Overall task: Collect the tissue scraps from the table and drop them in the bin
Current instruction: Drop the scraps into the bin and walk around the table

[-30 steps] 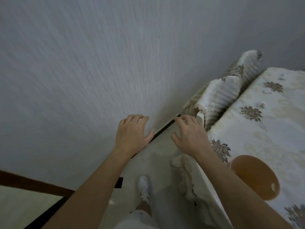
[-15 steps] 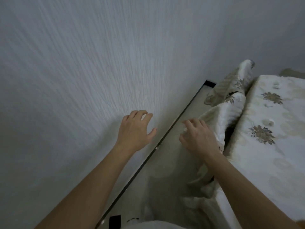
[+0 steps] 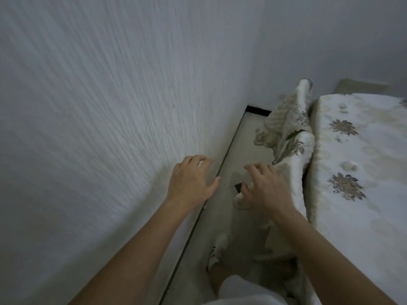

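Beside the cloth-covered table (image 3: 374, 216), left hand (image 3: 191, 179) and right hand (image 3: 262, 189) outstretched, loosely spread, both holding nothing

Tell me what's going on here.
A person stands between a wall and a table draped in a flowered cloth. Both hands are out in front, open and empty: the left hand near the wall, the right hand by the hanging cloth. Small white scraps lie on the table, untouched. No bin shows.
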